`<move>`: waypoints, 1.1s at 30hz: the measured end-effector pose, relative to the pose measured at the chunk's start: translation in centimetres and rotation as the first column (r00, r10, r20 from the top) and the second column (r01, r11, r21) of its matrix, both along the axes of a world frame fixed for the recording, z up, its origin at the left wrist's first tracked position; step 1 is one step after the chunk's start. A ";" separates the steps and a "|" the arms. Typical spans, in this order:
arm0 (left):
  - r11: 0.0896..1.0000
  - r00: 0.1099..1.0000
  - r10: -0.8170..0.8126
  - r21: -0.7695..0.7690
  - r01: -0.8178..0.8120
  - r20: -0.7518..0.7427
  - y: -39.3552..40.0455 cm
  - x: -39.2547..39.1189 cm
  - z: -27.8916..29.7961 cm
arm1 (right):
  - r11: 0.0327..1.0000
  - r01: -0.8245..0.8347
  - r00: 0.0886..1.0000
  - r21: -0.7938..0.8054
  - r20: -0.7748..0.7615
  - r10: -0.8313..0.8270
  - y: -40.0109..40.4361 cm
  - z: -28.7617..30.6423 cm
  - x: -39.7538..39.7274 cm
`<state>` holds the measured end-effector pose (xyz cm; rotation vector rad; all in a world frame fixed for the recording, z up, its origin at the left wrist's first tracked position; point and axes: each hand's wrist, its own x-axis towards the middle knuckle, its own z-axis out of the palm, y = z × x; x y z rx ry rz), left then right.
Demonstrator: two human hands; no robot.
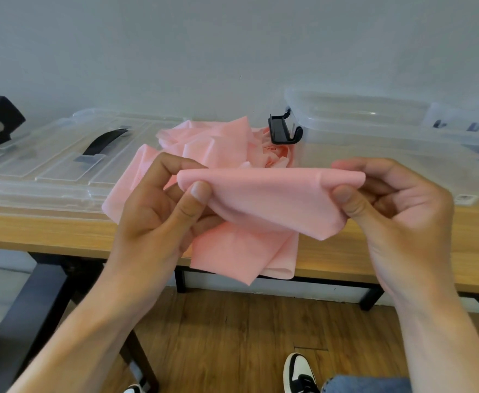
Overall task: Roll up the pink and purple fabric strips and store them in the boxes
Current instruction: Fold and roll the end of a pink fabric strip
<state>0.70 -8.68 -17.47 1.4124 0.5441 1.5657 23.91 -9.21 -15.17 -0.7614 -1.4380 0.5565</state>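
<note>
both forearms reach in from the near edge, and between them the pink fabric strip (261, 199) is held up at its folded end; the left hand (158, 211) pinches the left corner of the fold, thumb on the near face and curled fingers behind it; the right hand (397, 205) pinches the right corner the same way, thumb pressed on the near side, fingers wrapped over the top edge; below the fingers the strip sags and drapes over the front edge of the wooden table (48, 231); beyond the fingers the rest of it lies bunched in a loose heap on the tabletop; left of the left fingers lies a clear lid (62, 165) with a black handle; beyond the right fingers stands a clear box (374, 131), its black latch (285, 130) just beside the heap; under the wrists, wooden floor and a black-and-white shoe (299, 373)
</note>
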 end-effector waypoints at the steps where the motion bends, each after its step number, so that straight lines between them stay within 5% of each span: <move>1: 1.000 1.000 0.010 0.005 -0.010 -0.013 0.0 0.1 0.0 | 1.000 -0.001 1.000 -0.002 -0.002 0.001 0.1 -0.1 0.0; 9: 0.935 0.919 0.337 0.184 -0.302 -0.204 -0.4 0.1 0.4 | 0.991 -0.119 0.986 -0.067 -0.123 0.110 0.1 -0.1 -0.1; 17: 0.964 0.945 0.252 0.139 -0.226 -0.210 -0.2 -0.9 0.9 | 0.975 -0.195 0.954 -0.109 -0.250 0.163 0.1 0.0 -0.4; 24: 0.992 0.988 0.123 0.008 -0.123 -0.091 0.2 -1.3 0.8 | 0.960 -0.242 0.957 -0.143 -0.198 0.212 0.4 -0.1 0.1; 33: 0.974 0.958 0.220 0.094 -0.206 -0.184 -0.3 -1.0 1.0 | 0.972 -0.208 0.969 -0.106 -0.157 0.190 0.2 0.0 0.4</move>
